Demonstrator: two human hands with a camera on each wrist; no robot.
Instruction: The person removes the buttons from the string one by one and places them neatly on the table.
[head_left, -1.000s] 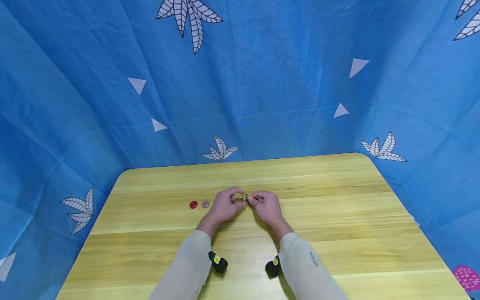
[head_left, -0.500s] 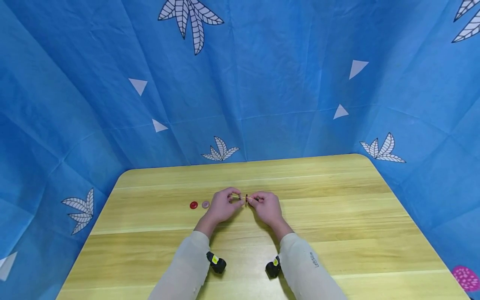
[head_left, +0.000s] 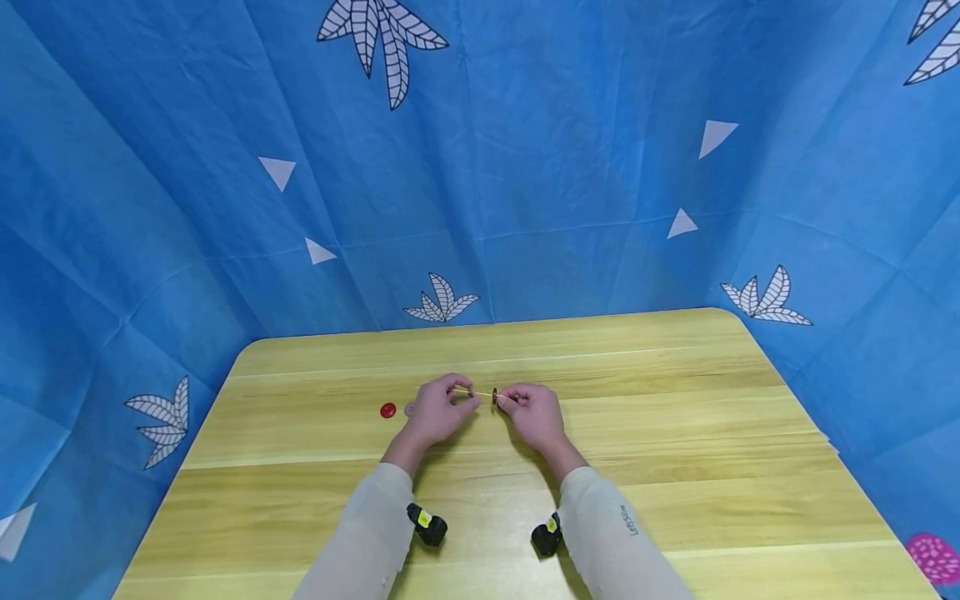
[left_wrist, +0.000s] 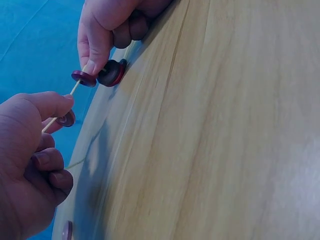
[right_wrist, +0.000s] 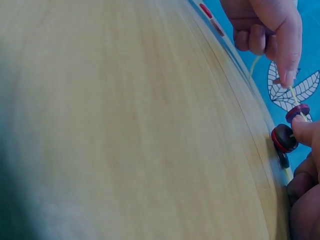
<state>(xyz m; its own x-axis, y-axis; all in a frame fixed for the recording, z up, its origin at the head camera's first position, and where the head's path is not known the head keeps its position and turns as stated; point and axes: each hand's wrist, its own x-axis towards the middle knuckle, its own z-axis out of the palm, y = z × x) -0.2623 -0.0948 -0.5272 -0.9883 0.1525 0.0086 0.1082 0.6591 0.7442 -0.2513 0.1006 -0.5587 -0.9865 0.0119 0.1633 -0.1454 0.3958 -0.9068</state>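
Note:
A thin yellow string [head_left: 483, 393] runs between both hands. My left hand [head_left: 437, 410] pinches a brownish button [left_wrist: 66, 118] threaded on the string, between thumb and forefinger. My right hand [head_left: 534, 412] pinches the string just beside a dark red button [left_wrist: 84, 78], which sits on the side facing my left hand. On the other side of those fingertips, a cluster of black and red buttons [left_wrist: 111, 74] hangs on the string, also seen in the right wrist view. A short stretch of bare string separates the brownish button from the dark red one.
Left of my left hand, a red button [head_left: 387, 410] lies flat on the wooden table [head_left: 645, 467]. Beside it a pinkish button [head_left: 408, 409] is partly covered by that hand. A blue patterned curtain [head_left: 570, 167] stands behind the table and along its sides.
My left hand has moved left with the brownish button, away from the dark red button, and more string shows between them. The right hand has stayed nearly in place.

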